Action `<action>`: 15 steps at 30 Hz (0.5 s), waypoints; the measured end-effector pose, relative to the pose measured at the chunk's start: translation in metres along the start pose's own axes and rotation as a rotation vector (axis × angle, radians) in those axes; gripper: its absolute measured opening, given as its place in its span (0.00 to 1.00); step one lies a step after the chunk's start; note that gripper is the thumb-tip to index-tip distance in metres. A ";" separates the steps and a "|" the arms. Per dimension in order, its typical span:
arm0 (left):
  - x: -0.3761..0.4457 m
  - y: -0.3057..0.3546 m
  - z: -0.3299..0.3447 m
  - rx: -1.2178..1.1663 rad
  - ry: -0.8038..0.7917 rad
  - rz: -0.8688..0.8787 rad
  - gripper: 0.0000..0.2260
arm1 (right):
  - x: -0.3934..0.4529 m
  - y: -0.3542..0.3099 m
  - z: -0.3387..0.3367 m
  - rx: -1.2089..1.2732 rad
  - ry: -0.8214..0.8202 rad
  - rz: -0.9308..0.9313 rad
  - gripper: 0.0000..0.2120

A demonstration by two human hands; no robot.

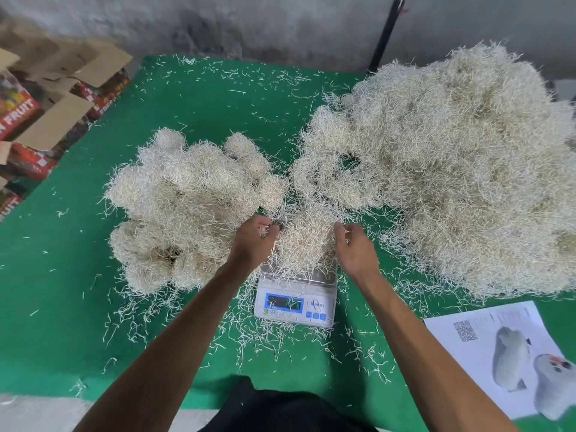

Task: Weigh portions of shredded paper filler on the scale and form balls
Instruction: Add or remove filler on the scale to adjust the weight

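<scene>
At the centre of the frame a small white digital scale [296,302] sits on the green-covered counter [193,113], carrying a loose portion of pale shredded paper filler [307,241] on its platform. The left hand [254,241] and the right hand [355,247] flank that portion, each grip partly curled with fingertips pinching a few strands at its edge, probably trimming or adding to reach the target weight; the display is too blurred to read. Finished pale paper balls [187,201] are heaped at centre left, apart from the big unweighed mound of shredded filler [461,169] filling the right, likely so the two never mix. A printed white sheet [486,335] lies lower right; red fruit cartons [46,120] stand upper left.
</scene>
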State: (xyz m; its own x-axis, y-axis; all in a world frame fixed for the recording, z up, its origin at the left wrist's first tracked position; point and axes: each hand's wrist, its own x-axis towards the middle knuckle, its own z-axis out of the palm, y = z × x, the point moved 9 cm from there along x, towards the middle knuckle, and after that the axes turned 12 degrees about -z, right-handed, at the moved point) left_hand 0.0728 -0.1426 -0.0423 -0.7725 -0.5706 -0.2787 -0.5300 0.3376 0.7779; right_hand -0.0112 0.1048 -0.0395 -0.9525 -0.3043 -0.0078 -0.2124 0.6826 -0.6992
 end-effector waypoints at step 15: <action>-0.020 -0.018 0.021 0.031 -0.081 -0.227 0.30 | 0.010 -0.025 0.016 0.151 -0.002 -0.046 0.43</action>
State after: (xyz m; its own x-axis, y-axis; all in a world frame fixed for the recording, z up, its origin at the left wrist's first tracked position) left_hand 0.0906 -0.1216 -0.0628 -0.6573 -0.5731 -0.4894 -0.7027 0.2315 0.6727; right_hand -0.0118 0.0741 -0.0341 -0.9420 -0.3346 0.0257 -0.2207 0.5601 -0.7985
